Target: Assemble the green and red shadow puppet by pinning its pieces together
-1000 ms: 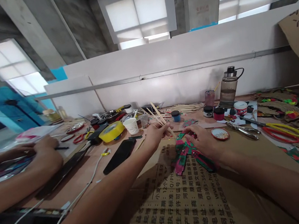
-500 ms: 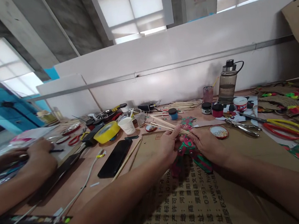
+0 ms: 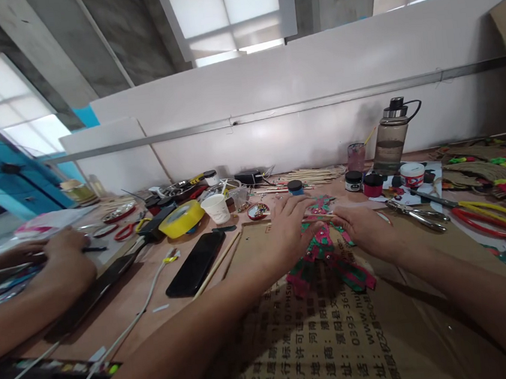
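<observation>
Between my two hands a small bundle of thin wooden sticks (image 3: 320,216) lies sideways, mostly hidden by the fingers. My left hand (image 3: 290,229) is closed over its left end, fingers on the far side and thumb on the near side. My right hand (image 3: 366,230) pinches the right end. Just below and behind the sticks is a pink-and-green patterned piece (image 3: 320,249) with small shiny beads; its two tails spread on the flat cardboard (image 3: 322,333). Whether the sticks touch it, I cannot tell.
Left of the cardboard lie a black phone (image 3: 196,264), a yellow tape roll (image 3: 182,218) and a paper cup (image 3: 216,209). On the right are silver pliers (image 3: 418,214), red-and-yellow-handled scissors (image 3: 486,219), paint jars (image 3: 372,185) and a bottle (image 3: 390,139). Another person's hands (image 3: 63,257) work at far left.
The sticks have turned from slanting up left to lying level between my hands. My right hand has moved right, and the patterned piece shows more of its tails.
</observation>
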Available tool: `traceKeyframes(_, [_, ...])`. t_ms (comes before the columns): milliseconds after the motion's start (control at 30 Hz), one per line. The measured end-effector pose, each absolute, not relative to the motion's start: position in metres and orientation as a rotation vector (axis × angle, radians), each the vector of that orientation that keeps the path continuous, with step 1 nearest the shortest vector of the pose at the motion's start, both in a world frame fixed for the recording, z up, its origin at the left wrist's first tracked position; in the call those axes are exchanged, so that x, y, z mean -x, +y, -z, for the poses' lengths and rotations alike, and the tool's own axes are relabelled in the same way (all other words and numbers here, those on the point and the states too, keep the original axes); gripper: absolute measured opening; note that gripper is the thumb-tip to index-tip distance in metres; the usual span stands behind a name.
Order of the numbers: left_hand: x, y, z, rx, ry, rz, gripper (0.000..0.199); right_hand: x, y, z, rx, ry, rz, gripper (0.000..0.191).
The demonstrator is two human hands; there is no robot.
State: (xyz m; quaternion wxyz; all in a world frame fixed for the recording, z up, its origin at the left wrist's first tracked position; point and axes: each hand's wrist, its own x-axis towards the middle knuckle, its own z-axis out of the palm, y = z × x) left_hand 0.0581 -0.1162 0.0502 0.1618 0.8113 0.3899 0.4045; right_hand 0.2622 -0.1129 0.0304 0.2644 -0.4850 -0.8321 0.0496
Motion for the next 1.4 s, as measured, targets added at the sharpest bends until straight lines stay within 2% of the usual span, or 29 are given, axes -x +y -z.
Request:
traceKeyframes(33, [-0.054,-0.112,-0.051,-2.317,1.125,-1.051,0.03,-0.26,-0.116,-0.032,1.323,-2.27,-0.111,0.029])
traceKeyframes(133, [-0.045,-0.103,-0.048,-2.23,1.108,-0.744,0.005,-0.256,-0.125,-0.036,1.304,-2.272,-0.122,0.029])
traceKeyframes(233, [-0.042,-0.098,-0.044,-2.087,1.006,-0.639,0.018,-0.254,-0.128,-0.036,1.158,-2.086,-0.35,0.021])
traceKeyframes(333, [-0.042,-0.097,-0.045,-1.867,0.908,-0.652,0.023,-0.255,-0.125,-0.032,1.057,-1.812,-0.516,0.033])
traceKeyframes(500, [-0.042,-0.101,-0.053,-1.671,0.836,-0.66,0.029,-0.252,-0.128,-0.03,0.995,-1.77,-0.346,0.054])
traceKeyframes(633, [-0.041,-0.105,-0.056,-1.658,0.833,-0.609,0.034,-0.246,-0.143,-0.04,0.947,-1.87,-0.137,0.059])
traceKeyframes(767, [-0.04,-0.104,-0.054,-1.707,0.817,-0.527,0.037,-0.243,-0.148,-0.045,0.884,-1.981,0.005,0.057])
traceKeyframes(900, [-0.041,-0.102,-0.05,-1.653,0.773,-0.519,0.038,-0.244,-0.144,-0.041,0.9,-2.064,-0.011,0.052])
traceKeyframes(1167, [-0.038,-0.099,-0.048,-1.599,0.727,-0.508,0.035,-0.249,-0.134,-0.039,0.97,-1.77,-0.416,0.045])
traceKeyframes(1400, [-0.046,-0.11,-0.054,-1.673,0.654,-0.458,0.034,-0.24,-0.14,-0.038,0.867,-1.851,-0.673,0.03])
